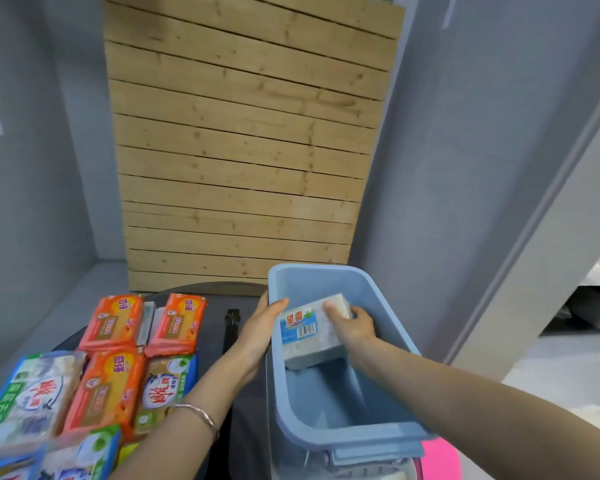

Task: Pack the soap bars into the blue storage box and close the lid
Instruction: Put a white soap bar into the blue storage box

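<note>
The blue storage box [388, 327] stands open on the right of a dark round table. My right hand [355, 327] holds a white and blue wrapped soap pack [309, 332] inside the box, tilted, above the bare floor of the box. My left hand [257, 332] grips the box's left rim, thumb over the edge. Several wrapped soap packs lie on the table to the left: orange packs [113, 322] [177, 322] [106, 389], and green and blue packs [167, 386] [28, 396]. The lid is not clearly seen.
A wooden slat panel [243, 150] leans against the grey wall behind the table. The dark table [215, 341] has a black strip at its middle. A pink object [437, 459] lies near the box's front right corner. Grey floor shows at right.
</note>
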`<move>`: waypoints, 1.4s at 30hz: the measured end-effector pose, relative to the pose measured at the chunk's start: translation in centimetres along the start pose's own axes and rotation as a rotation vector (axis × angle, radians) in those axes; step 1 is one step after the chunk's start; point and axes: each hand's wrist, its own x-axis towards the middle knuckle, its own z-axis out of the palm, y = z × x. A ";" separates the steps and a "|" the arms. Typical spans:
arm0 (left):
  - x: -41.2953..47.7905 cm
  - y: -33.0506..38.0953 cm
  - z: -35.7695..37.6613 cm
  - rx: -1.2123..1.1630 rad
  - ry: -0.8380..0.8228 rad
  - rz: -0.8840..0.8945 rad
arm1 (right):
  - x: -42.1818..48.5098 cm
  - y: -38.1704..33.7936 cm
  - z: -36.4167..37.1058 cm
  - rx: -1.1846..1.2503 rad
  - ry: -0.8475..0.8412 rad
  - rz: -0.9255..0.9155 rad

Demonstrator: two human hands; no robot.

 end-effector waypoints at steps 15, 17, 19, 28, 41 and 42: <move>0.4 -0.5 -0.7 0.043 -0.031 0.034 | 2.7 1.6 -0.2 -0.491 -0.087 -0.110; 0.5 -0.6 -0.6 0.041 -0.027 0.030 | 2.6 1.9 0.0 -0.472 -0.030 -0.129; 0.6 -0.5 -0.4 0.031 -0.025 0.029 | 2.3 2.0 0.0 -0.472 0.014 -0.141; 0.4 -0.5 0.0 -0.003 0.018 0.000 | 2.0 2.0 0.2 -0.632 0.016 -0.097; 0.2 -0.5 -0.4 0.113 -0.002 0.024 | 0.3 1.7 -0.7 -1.328 -0.609 -0.435; 0.3 -0.5 -0.4 0.115 -0.004 0.022 | 0.4 1.9 -0.6 -1.356 -0.608 -0.449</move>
